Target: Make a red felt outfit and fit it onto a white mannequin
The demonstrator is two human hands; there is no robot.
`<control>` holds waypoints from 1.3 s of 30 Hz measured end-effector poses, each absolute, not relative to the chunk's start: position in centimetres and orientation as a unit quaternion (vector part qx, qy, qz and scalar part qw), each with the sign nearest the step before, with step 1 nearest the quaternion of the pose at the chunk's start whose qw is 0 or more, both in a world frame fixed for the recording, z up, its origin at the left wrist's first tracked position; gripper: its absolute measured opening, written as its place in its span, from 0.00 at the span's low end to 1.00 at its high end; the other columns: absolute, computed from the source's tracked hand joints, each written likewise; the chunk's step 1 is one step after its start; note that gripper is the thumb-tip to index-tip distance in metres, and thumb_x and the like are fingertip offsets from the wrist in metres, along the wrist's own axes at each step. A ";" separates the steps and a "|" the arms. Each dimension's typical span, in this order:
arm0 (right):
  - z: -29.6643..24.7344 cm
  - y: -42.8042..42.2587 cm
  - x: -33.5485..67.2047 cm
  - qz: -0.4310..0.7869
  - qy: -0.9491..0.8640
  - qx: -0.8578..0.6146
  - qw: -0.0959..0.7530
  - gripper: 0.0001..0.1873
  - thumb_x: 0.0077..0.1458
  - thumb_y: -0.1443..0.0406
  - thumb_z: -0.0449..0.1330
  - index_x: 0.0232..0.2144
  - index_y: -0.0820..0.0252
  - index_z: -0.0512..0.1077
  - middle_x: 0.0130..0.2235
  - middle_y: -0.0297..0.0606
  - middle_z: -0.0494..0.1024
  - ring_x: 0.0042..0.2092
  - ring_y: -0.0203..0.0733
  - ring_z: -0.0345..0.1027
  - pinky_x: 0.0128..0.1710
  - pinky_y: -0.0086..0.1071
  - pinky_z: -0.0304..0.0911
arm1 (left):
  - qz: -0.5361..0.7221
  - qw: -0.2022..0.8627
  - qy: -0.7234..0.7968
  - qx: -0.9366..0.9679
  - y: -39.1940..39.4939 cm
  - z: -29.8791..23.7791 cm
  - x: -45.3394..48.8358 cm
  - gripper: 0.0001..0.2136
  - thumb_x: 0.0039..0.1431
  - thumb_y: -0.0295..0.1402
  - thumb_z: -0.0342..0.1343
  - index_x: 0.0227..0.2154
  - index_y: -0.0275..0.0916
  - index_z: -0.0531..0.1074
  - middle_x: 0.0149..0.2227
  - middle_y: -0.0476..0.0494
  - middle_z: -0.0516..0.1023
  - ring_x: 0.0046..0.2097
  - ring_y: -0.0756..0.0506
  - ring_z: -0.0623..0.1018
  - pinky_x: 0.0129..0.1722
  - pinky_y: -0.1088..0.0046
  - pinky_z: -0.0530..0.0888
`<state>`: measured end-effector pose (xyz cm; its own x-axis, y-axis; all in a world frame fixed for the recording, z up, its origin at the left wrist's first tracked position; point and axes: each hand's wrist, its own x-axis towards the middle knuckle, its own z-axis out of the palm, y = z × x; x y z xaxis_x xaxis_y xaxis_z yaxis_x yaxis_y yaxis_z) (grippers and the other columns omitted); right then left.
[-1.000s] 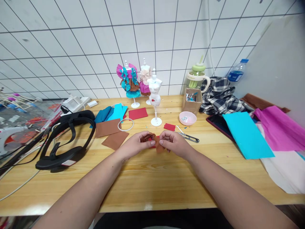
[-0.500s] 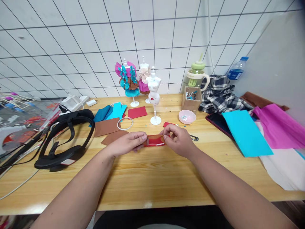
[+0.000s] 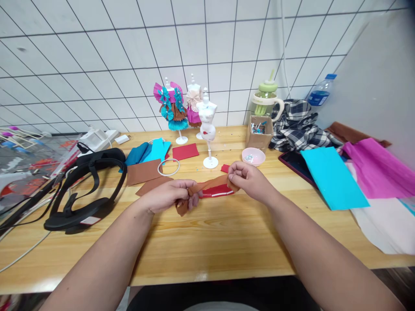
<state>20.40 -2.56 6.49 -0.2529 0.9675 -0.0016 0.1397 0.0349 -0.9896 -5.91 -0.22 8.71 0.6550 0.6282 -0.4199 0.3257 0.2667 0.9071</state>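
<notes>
A strip of brown crepe paper (image 3: pixel 211 183) is stretched between my two hands above the tabletop. My left hand (image 3: pixel 167 195) is closed on its left end, and a loose piece hangs below the fingers. The other end is pinched by my right hand (image 3: pixel 249 180). Beneath the strip lies a red piece (image 3: pixel 220 190) with white strips along its near edge, partly covered by the brown one. Just beyond stands a bare white mini dress form (image 3: pixel 208 121). A small red scrap (image 3: pixel 225 168) shows beside my right fingers.
Two dressed mini forms (image 3: pixel 173 108) stand near the wall. Brown sheets (image 3: pixel 144 172), a white ring (image 3: pixel 168 173) and a red sheet (image 3: pixel 185 151) lie leftward. A pink bowl (image 3: pixel 253 162), cardboard box (image 3: pixel 259 140) and blue sheet (image 3: pixel 333 179) are rightward; a black headset (image 3: pixel 94 214) sits left.
My hands have moved apart, with the brown strip lifted and drawn out between them. More of its left end now hangs from my left hand. The view has shifted slightly.
</notes>
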 end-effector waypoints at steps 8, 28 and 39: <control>6.7 -2.8 22.0 0.634 -0.610 -0.452 0.148 0.14 0.46 0.64 0.65 0.37 0.58 0.71 0.28 0.31 0.74 0.27 0.34 0.69 0.22 0.25 0.67 | -0.061 0.587 0.430 0.683 0.2 10.3 -8.3 0.16 0.59 0.48 0.52 0.36 0.41 0.74 0.28 0.46 0.76 0.27 0.50 0.73 0.22 0.79 0.65; 5.0 -1.9 22.6 0.466 -0.683 -0.551 0.112 0.12 0.43 0.71 0.62 0.28 0.57 0.61 0.26 0.29 0.72 0.28 0.34 0.65 0.21 0.23 0.54 | 0.048 0.360 0.460 0.810 -0.3 6.9 -6.0 0.10 0.51 0.39 0.59 0.20 0.41 0.75 0.25 0.45 0.75 0.26 0.47 0.71 0.26 0.76 0.61; 5.1 -1.8 22.4 0.361 -0.715 -0.590 0.096 0.09 0.46 0.72 0.57 0.31 0.56 0.62 0.28 0.31 0.72 0.29 0.34 0.65 0.24 0.25 0.51 | -0.060 0.271 0.521 0.807 0.1 6.9 -5.8 0.12 0.55 0.42 0.51 0.22 0.42 0.71 0.23 0.48 0.75 0.25 0.47 0.70 0.25 0.74 0.57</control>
